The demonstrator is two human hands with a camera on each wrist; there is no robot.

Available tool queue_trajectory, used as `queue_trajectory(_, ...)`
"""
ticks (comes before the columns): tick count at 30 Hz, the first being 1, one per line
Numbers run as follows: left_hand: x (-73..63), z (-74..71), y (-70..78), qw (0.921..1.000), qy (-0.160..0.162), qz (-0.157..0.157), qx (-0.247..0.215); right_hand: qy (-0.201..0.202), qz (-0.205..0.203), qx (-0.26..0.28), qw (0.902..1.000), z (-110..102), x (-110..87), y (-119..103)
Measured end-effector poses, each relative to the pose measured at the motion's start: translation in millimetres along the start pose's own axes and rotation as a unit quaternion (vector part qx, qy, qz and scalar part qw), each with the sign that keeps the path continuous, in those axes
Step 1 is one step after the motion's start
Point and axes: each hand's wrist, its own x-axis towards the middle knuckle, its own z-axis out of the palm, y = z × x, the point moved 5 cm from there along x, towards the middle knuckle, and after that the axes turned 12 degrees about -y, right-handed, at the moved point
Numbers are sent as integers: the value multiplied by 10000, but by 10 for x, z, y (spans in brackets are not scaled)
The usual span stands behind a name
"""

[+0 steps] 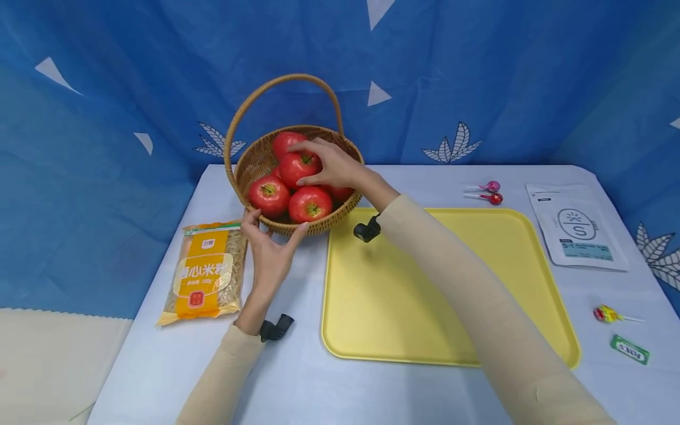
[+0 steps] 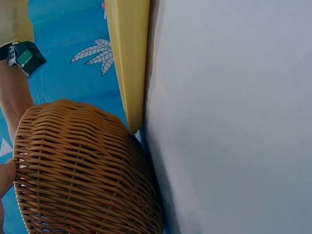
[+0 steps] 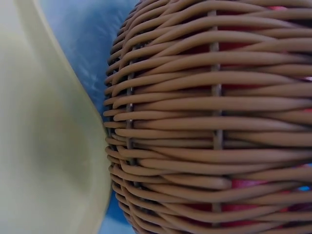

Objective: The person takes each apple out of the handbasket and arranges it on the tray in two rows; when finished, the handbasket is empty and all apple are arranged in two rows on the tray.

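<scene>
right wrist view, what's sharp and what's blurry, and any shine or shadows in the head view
Right wrist view: the basket shows mostly crisp weave, while the yellow tray at left is blurred; head view: small highlights on the apples, faint soft shadow on the tray beside the right sleeve.

a white tabletop point(image 1: 143, 372) stands before me, its far right corner rounded. on it, a yellow tray point(image 1: 398, 319) lies flat right of the middle. toward the left edge lies an orange-and-clear food packet point(image 1: 204, 274). near the far left corner a wicker basket point(image 1: 332, 223) tips toward the near side; whether its base touches the surface i can't tell. two lollipops point(image 1: 495, 199) lie near the far edge, a white pouch point(image 1: 577, 227) by the far right corner, and, farther down the right edge, a yellow-and-red lollipop point(image 1: 602, 313) and a small green packet point(image 1: 630, 349).
</scene>
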Motion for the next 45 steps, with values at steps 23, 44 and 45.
queue_trajectory(23, 17, 2, 8, 10000, 80, 60, 2, 905, -265, -1090, 9896, 16, -1877, -64)
queue_trajectory(44, 19, -9, 14, 10000, 60, 29, 0, -331, 292, -1521, 9874, 654, -1729, 175)
queue_trajectory(45, 17, -6, 19, 10000, 54, 35, 15, -258, 211, -1580, 9869, 615, -1726, 148)
